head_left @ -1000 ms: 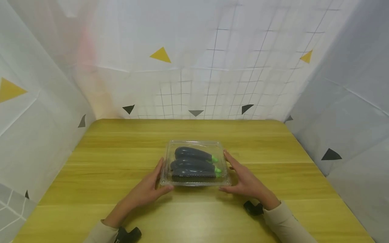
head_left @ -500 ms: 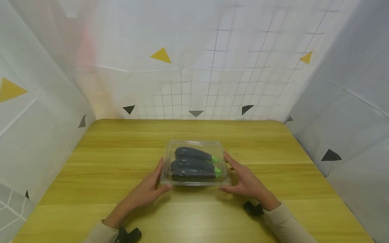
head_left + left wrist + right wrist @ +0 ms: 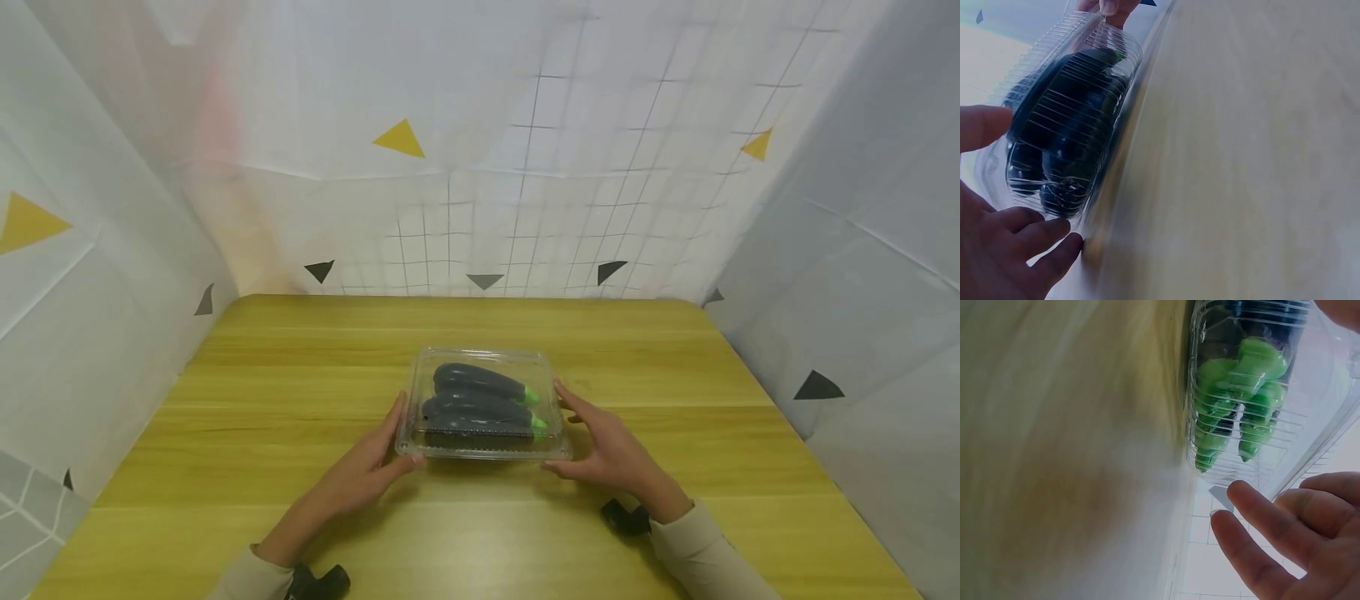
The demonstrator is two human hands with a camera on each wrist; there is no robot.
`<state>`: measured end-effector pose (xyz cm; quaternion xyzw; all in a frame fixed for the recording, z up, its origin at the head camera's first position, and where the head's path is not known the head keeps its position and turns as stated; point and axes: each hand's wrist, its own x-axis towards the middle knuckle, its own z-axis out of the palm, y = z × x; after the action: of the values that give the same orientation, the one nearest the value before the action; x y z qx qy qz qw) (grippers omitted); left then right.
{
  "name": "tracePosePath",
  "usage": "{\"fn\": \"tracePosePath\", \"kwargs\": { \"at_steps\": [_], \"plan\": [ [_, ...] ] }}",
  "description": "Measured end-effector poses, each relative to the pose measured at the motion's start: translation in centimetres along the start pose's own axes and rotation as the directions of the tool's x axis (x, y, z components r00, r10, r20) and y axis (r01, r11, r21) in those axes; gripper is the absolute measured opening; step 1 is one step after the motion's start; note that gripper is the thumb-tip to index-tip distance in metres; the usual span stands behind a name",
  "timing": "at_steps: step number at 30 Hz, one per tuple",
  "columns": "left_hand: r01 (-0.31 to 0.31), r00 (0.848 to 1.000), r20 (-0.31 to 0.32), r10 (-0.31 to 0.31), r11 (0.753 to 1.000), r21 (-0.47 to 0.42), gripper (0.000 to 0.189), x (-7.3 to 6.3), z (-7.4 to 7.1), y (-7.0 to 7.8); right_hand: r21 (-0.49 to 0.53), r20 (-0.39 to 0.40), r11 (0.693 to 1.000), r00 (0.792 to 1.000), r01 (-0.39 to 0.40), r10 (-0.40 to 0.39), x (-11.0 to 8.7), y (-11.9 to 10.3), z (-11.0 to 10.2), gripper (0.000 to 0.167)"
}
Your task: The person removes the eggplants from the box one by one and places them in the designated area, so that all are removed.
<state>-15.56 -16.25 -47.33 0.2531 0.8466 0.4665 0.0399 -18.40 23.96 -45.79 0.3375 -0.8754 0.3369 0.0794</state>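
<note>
A clear plastic clamshell box (image 3: 483, 455) sits at the middle of the table, its lid down. Inside lie dark eggplants (image 3: 480, 407) with green stem ends (image 3: 1260, 362) pointing right. At the box's left end my left hand (image 3: 360, 471) holds it, thumb by the front corner and fingers along the side. My right hand (image 3: 611, 454) holds the right end in the same way. The right wrist view shows two fingers (image 3: 1266, 519) of that hand held off the box's end wall. Whether the box's underside touches the table is hard to tell.
The wood-grained table (image 3: 480, 533) runs back to a white sheet wall (image 3: 300, 100) with yellow and dark triangles. Sheets also stand along the left and right sides. A dark wrist device (image 3: 318, 581) is at the left cuff, another device (image 3: 626, 515) at the right.
</note>
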Motion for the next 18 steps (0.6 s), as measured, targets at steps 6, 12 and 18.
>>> {"fn": "tracePosePath", "kwargs": {
  "at_steps": [6, 12, 18],
  "plan": [
    [-0.004, 1.0, -0.003, 0.004, 1.0, -0.007, 0.092, -0.01, 0.04, 0.14, 0.038, -0.003, 0.999, 1.0, 0.021, -0.02, -0.04, 0.25, 0.04, 0.114],
    [0.005, 1.0, -0.006, -0.005, 1.0, -0.01, 0.091, -0.01, 0.01, 0.32, 0.056, 0.008, 0.998, 1.0, 0.008, -0.008, -0.06, 0.29, 0.06, 0.116],
    [0.016, 1.0, -0.017, -0.016, 1.0, -0.004, 0.088, -0.04, -0.01, 0.3, 0.069, -0.005, 0.997, 0.999, 0.033, -0.033, -0.13, 0.43, 0.12, 0.113]
  ]
}}
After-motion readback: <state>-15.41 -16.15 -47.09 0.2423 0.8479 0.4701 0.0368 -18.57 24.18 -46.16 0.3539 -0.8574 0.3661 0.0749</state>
